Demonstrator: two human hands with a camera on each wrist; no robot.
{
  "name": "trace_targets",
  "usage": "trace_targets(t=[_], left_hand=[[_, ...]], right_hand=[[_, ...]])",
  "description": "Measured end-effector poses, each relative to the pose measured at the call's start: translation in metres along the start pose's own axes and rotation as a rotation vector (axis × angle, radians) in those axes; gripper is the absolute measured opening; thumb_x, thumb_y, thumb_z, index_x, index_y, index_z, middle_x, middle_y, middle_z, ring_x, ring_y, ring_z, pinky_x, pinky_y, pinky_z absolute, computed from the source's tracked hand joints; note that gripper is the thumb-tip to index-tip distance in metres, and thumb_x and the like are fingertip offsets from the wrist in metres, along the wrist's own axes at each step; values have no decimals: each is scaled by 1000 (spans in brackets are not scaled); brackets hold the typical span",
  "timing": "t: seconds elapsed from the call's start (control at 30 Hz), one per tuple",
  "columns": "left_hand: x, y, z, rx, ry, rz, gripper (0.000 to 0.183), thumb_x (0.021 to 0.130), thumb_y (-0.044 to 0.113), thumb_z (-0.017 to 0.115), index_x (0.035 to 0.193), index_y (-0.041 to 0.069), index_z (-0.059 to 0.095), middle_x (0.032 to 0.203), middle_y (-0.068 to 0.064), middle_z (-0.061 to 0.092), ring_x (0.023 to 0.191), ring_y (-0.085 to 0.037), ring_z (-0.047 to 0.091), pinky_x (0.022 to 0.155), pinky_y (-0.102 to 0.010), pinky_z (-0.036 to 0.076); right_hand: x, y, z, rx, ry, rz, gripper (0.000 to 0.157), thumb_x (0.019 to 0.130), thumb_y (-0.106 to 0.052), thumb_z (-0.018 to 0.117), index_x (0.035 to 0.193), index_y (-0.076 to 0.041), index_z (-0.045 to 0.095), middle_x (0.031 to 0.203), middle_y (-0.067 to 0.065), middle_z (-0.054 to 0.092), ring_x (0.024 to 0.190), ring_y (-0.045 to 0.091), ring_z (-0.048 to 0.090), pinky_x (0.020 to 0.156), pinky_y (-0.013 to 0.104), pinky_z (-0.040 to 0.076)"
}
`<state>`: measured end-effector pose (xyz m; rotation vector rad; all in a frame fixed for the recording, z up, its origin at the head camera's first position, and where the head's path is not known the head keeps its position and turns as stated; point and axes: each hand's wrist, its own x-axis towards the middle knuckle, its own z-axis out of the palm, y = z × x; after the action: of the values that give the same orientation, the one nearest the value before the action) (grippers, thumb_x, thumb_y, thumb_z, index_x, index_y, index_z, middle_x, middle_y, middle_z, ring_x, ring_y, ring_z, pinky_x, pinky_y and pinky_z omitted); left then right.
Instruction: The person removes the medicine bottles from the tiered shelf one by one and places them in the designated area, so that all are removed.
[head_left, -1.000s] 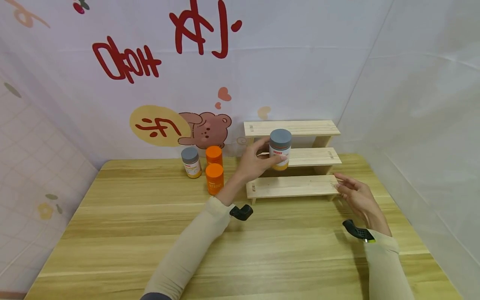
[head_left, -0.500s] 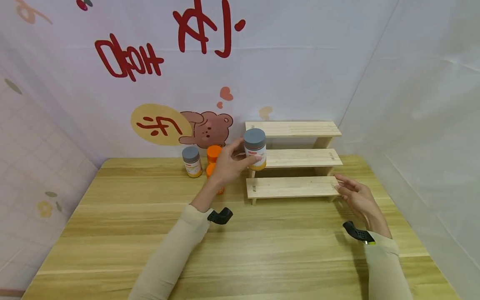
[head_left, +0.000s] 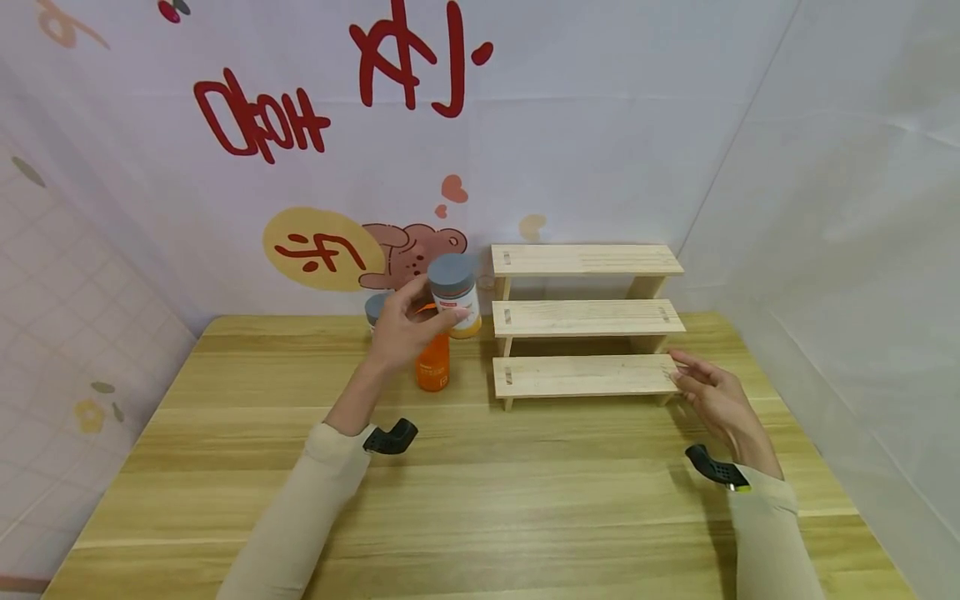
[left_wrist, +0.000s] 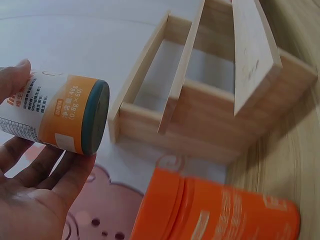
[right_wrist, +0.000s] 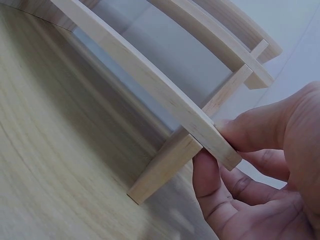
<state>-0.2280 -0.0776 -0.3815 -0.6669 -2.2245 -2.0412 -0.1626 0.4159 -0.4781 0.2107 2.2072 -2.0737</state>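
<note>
My left hand (head_left: 397, 332) grips a supplement bottle (head_left: 454, 298) with a grey-blue lid, white label and orange-yellow base. The bottle is held up in the air, left of a three-step wooden rack (head_left: 585, 377). In the left wrist view, the thumb lies on one side of that bottle (left_wrist: 52, 112) and the fingers on the other. My right hand (head_left: 716, 398) pinches the right end of the rack's lowest board, thumb above and a finger below, as the right wrist view shows. An orange bottle (head_left: 432, 367) stands behind and below the left hand, partly covered.
Another grey-lidded bottle (head_left: 377, 307) is mostly hidden behind the left hand. The wooden table (head_left: 525, 500) meets a printed white backdrop (head_left: 600, 150) at the back and a white side sheet (head_left: 847, 292) on the right.
My left hand has carried the grey-lidded bottle leftward, from in front of the rack to over the orange bottles, which it now partly hides. My right hand stays on the lowest board.
</note>
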Motion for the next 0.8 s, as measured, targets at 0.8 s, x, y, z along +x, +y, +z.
trace_targets(t=[0.8], left_hand=[[-53, -40, -76, 83, 134, -100, 53, 96, 14, 73, 145, 11, 53, 131, 6, 60, 121, -9, 58, 103, -15, 48]], right_hand=[[-11, 9, 4, 27, 22, -18, 67, 102, -16, 65, 160, -4, 33, 113, -10, 60, 99, 2, 58, 80, 15, 54]])
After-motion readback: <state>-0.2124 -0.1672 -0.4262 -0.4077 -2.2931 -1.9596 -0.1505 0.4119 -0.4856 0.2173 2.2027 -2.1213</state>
